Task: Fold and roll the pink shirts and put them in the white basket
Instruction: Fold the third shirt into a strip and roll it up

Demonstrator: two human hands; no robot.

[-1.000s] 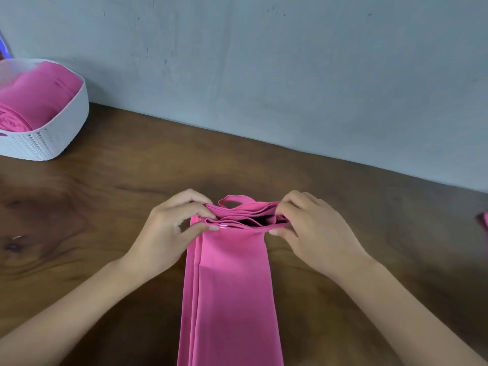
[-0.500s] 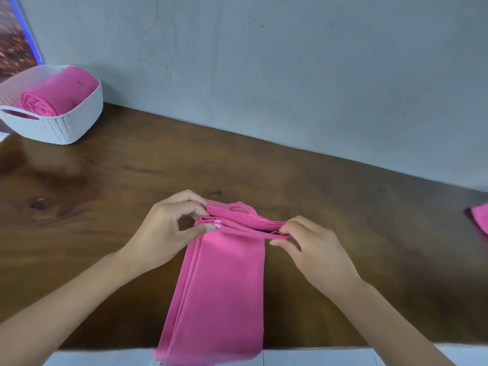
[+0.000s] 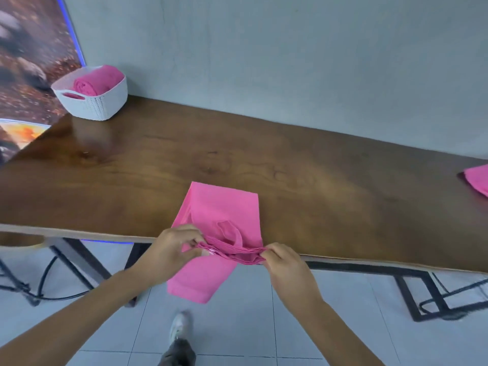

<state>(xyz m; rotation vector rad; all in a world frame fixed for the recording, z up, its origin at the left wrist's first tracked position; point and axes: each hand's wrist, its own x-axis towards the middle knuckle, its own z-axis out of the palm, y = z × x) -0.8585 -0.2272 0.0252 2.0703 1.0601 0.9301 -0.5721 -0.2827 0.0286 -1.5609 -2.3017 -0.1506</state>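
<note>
Dark wooden table (image 3: pixel 303 165); white basket (image 3: pixel 91 97) far left; folded pink shirt (image 3: pixel 224 207) near edge; perhaps another shirt (image 3: pixel 478 179) far right

Left hand (image 3: pixel 173 248) and right hand (image 3: pixel 286 265), forearms outstretched, each apparently pinch with curled fingers.

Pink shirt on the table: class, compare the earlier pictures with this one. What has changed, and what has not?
Both hands, left and right, have drawn the shirt toward the table edge, so its near end now hangs over it. Their pinch on the folded end stays. The basket still holds a rolled shirt.
</note>
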